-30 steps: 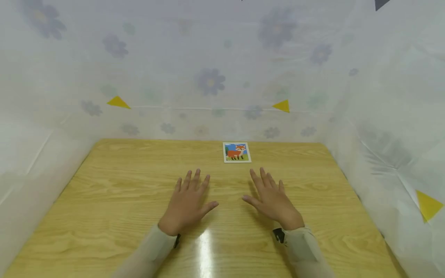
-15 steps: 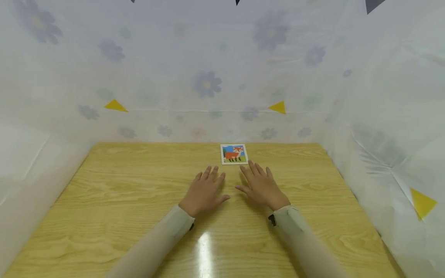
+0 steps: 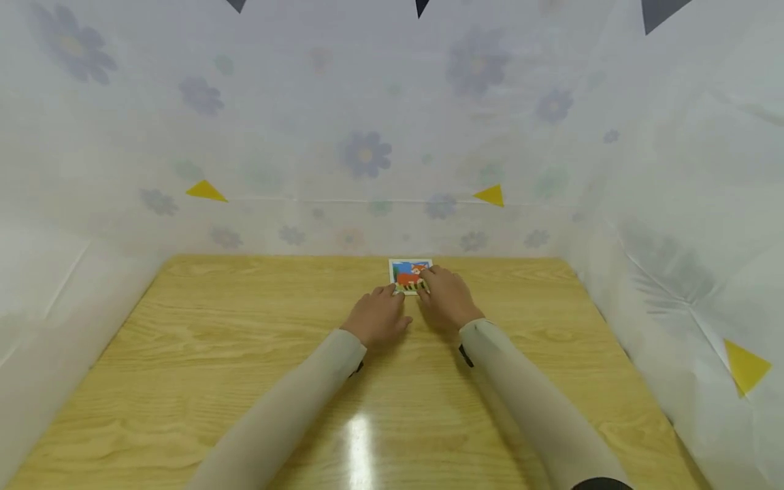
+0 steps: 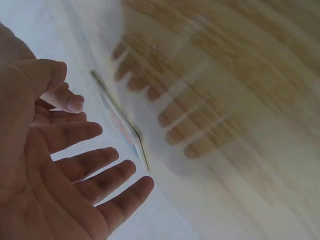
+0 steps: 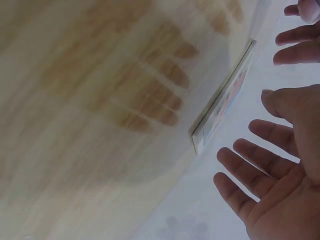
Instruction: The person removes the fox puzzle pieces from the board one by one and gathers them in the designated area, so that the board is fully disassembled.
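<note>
A small square fox picture board [image 3: 404, 270] with a white border lies flat near the table's far edge. My left hand [image 3: 376, 316] hovers at its near left corner. From the near right side my right hand [image 3: 449, 297] reaches over the board, covering part of the fox. In the left wrist view, the left hand [image 4: 45, 195] has its fingers spread and slightly bent, beside the board [image 4: 118, 122] with nothing in its grasp. The right wrist view has the right hand [image 5: 275, 180] likewise spread, a gap showing between its fingertips and the board [image 5: 225, 105].
The wooden table [image 3: 214, 340] is glossy and mirrors the fingers. Beyond its far edge stands a pale flowered curtain [image 3: 294, 136], and more pale sheeting [image 3: 704, 204] hangs at the right. Yellow triangles [image 3: 490, 195] mark the curtain.
Both hands have moved forward and inward across the table, from apart in front of the board to its near side. The right hand now overlaps the picture. The board rests in place.
</note>
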Tool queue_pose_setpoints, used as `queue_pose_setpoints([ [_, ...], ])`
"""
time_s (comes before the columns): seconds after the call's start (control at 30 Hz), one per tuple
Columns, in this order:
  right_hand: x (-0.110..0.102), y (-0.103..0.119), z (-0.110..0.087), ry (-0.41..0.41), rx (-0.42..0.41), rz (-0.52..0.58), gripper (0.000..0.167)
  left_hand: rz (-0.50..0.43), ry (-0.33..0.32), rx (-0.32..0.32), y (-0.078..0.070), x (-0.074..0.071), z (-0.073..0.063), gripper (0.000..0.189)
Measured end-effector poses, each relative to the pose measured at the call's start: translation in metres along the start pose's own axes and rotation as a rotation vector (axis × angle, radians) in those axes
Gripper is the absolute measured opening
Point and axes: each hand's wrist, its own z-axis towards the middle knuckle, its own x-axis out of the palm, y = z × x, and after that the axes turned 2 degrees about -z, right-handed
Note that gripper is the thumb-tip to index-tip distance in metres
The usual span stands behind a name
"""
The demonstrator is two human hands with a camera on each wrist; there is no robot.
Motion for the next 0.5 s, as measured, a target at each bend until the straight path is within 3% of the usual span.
queue_pose_setpoints([
  [0.27,0.013,0.003,0.008,0.105,0.080,0.129,0.022,0.079,0.003,0.003,0.000,0.007,0.013,0.041],
  [0.5,0.014,0.009,0.007,0.066,0.076,0.112,0.020,0.132,0.011,-0.007,0.003,0.015,0.014,0.040],
])
